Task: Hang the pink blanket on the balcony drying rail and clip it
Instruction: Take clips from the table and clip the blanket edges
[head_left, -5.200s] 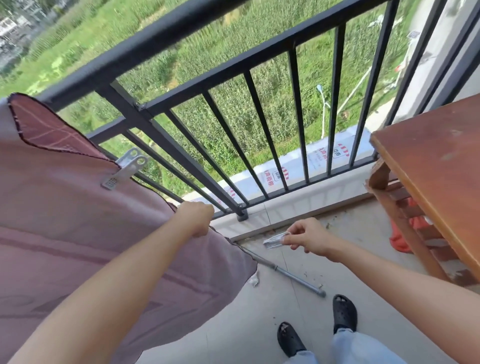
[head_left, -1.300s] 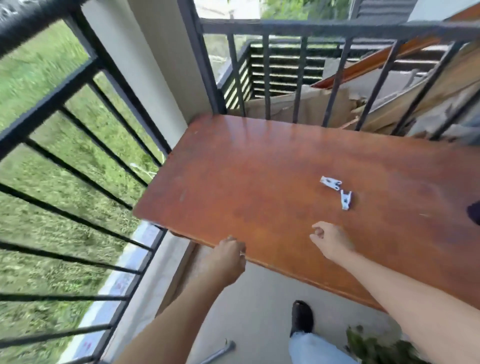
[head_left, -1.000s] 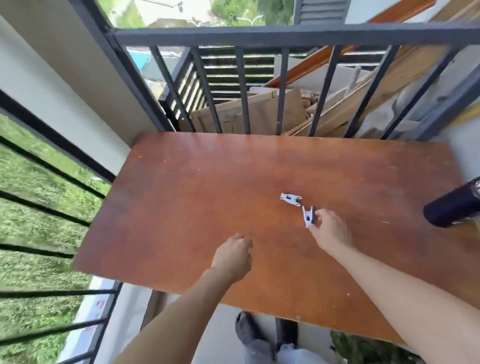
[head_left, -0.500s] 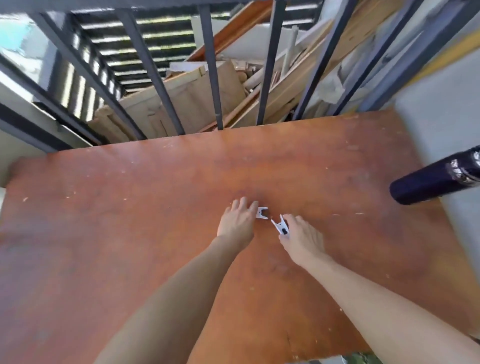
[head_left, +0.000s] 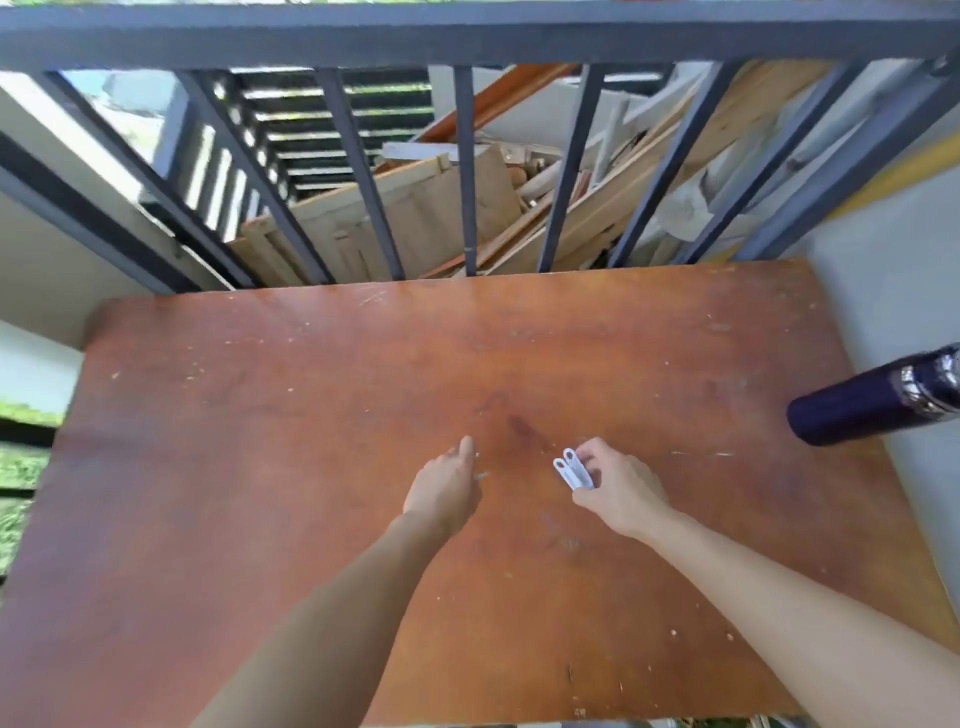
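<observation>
your right hand (head_left: 618, 493) pinches a white clip (head_left: 571, 470) just above the table (head_left: 260, 467). its long axis runs from your fingers toward the far left, looped ends leading. your left hand (head_left: 444, 488) hovers nearby; whether it holds anything, i cannot tell.

Flask (head_left: 862, 410) at right edge of table (head_left: 311, 415), railing (head_left: 467, 36) behind, planks (head_left: 415, 218) beyond, clip (head_left: 571, 470) in right hand (head_left: 621, 493)

Home balcony: dark metal railing (head_left: 467, 41), worn wooden table (head_left: 311, 415) (stacked lumber (head_left: 415, 218) beyond).
</observation>
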